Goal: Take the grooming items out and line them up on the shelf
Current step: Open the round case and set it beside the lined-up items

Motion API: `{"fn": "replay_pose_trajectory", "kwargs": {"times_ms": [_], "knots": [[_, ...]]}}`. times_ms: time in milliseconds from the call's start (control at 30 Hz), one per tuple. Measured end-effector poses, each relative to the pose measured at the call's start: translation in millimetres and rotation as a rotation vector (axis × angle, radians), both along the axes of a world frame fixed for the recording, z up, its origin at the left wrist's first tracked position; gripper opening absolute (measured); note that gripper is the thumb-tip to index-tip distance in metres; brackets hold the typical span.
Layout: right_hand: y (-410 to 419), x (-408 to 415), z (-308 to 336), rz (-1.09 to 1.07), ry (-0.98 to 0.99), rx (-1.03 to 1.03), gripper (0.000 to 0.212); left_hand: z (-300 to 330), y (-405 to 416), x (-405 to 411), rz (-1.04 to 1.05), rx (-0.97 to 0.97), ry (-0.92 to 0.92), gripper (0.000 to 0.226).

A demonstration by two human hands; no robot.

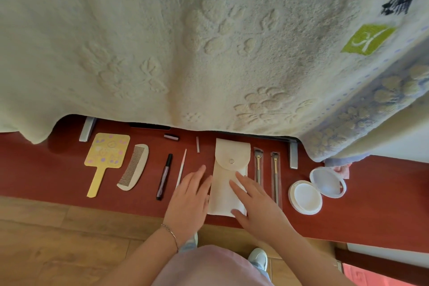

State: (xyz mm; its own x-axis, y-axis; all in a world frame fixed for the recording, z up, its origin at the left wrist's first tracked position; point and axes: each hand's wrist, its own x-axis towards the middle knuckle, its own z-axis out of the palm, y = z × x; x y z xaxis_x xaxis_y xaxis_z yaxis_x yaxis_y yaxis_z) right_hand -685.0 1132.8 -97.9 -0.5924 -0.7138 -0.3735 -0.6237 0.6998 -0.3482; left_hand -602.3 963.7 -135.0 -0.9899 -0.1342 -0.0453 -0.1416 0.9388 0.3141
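Note:
A cream snap pouch (228,169) lies flat on the red-brown shelf (46,169). My left hand (189,202) rests beside its left edge with fingers straight, and my right hand (255,199) lies flat on its lower right part. In a row to the left lie a yellow hand mirror (105,158), a pale comb (134,166), a dark pen-like stick (164,176) and a thin white stick (181,167). Right of the pouch lie two wrapped brushes (258,165) (275,174) and an open white compact (315,190).
A cream embossed blanket (185,42) hangs over the shelf's back, hiding what is behind. A small dark cap (171,137) and a small pale tube (198,144) lie near the back. Two metal brackets (87,129) (293,154) stand on the shelf. Wooden floor (58,239) is below.

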Motion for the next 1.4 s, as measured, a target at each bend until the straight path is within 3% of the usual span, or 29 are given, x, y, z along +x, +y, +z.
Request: {"fn": "replay_pose_trajectory", "kwargs": {"times_ms": [233,367,667,900,1133,1400], "knots": [[-71,-36,2,0.057,0.332,-0.273,0.033,6,-38,3,0.134,-0.176,-0.134,0.061],[-110,-57,-9,0.105,0.368,-0.184,0.035,2,-41,9,0.132,-0.096,-0.188,0.063],[-132,-75,-25,0.286,0.322,0.024,0.043,-3,-40,15,0.117,0.056,-0.193,0.055],[-139,-82,-25,0.260,0.349,0.120,0.042,-8,-33,20,0.076,0.110,-0.159,0.052],[-137,-84,-37,0.274,0.395,0.008,0.024,-9,-31,21,0.065,0.132,-0.140,0.051],[-134,-82,-47,0.275,0.349,-0.053,0.026,-7,-26,24,0.028,0.141,-0.137,0.049]]}}
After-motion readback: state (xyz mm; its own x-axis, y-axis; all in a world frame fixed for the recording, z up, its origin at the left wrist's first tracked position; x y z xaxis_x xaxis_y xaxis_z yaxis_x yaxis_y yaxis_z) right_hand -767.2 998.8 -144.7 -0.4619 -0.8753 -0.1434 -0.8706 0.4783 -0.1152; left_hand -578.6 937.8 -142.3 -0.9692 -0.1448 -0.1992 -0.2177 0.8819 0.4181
